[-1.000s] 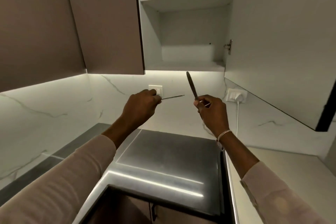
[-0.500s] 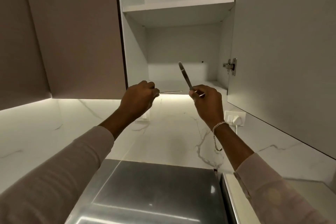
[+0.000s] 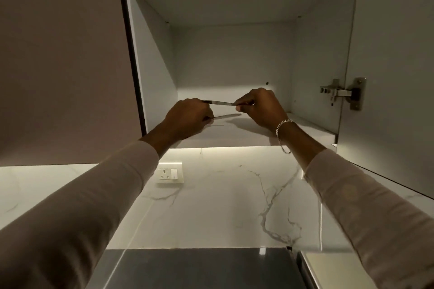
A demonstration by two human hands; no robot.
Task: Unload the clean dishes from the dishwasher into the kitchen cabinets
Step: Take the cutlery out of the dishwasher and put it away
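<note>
Head view: both hands are raised at the mouth of an open wall cabinet, over its lower shelf (image 3: 305, 126). The right hand (image 3: 258, 108) is curled, its fingers pinching the handle end of a table knife (image 3: 219, 102). The knife lies level between the two hands, and its far end reaches the knuckles of the left hand (image 3: 187, 116). The left hand is also curled and holds a slim metal utensil (image 3: 226, 116), which juts toward the right hand, just below the knife. Whether it touches the shelf cannot be told. A chain bracelet (image 3: 283, 124) hangs on the right wrist. Right of the right hand stands the open cabinet door (image 3: 394, 77) with its hinge (image 3: 342, 94). Below the left forearm a wall socket (image 3: 169, 172) sits in the marble backsplash (image 3: 223, 206).
</note>
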